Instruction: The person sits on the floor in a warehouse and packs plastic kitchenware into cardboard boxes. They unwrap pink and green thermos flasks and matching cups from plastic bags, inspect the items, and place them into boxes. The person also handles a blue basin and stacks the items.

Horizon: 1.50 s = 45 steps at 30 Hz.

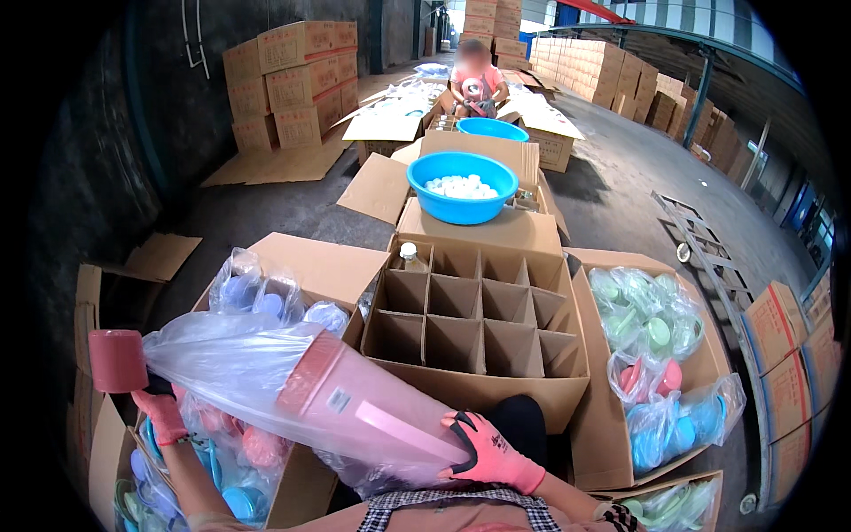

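Observation:
My left hand [162,415], in a pink glove with black on it, is closed at the far left beneath a pink plastic cup [117,362]. Its fingers are partly hidden, but the cup rests at them. A long, tapered pink piece [355,399], seemingly a stack of nested plastic cups with a paler strip along its side, lies slanted across my front in a clear plastic bag [222,346]. The bag's loose end reaches up to the cup. At the stack's lower right end, my right hand [496,454], gloved alike, grips it through the bag.
Before me stands a divided carton [456,341] with a bottle [410,257] in a far-left cell. A blue basin [463,213] of white caps sits beyond. Cartons of bagged coloured plasticware [656,332] flank both sides. Another person [479,80] sits farther back; a metal trolley [700,239] stands right.

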Each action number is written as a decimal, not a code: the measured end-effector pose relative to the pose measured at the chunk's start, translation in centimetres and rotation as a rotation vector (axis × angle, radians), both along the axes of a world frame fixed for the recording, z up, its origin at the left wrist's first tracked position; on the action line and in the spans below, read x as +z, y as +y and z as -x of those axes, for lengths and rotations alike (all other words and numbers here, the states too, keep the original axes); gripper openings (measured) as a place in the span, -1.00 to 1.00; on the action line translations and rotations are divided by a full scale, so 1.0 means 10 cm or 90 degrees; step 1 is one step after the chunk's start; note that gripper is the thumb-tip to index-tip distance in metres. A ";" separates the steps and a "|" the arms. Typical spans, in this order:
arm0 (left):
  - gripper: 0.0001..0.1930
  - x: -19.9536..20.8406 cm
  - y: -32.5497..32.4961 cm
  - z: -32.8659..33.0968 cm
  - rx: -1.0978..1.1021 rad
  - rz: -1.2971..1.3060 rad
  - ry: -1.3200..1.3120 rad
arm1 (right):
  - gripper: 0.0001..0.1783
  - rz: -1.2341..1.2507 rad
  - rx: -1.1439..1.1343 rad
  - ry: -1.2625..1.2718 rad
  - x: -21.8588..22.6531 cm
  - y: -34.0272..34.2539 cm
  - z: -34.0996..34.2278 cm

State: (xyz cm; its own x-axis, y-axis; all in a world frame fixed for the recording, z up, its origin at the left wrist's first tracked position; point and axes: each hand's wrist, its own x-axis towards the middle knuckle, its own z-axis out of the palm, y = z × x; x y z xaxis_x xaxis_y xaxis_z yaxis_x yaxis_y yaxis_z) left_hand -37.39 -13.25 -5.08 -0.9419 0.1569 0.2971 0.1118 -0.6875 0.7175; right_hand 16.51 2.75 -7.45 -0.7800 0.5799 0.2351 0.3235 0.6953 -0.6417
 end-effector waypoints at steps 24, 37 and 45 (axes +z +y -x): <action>-0.42 -0.66 -0.75 0.84 0.329 0.234 -0.063 | -0.55 0.020 -0.016 -0.112 0.09 0.18 0.26; -0.60 -1.04 -0.23 -0.04 0.106 0.331 -0.014 | -0.77 0.374 -0.598 0.449 -0.08 0.43 -0.62; -0.60 -1.12 0.54 -1.26 -0.196 0.565 0.025 | -0.79 0.329 -0.601 0.518 -0.24 0.36 -0.56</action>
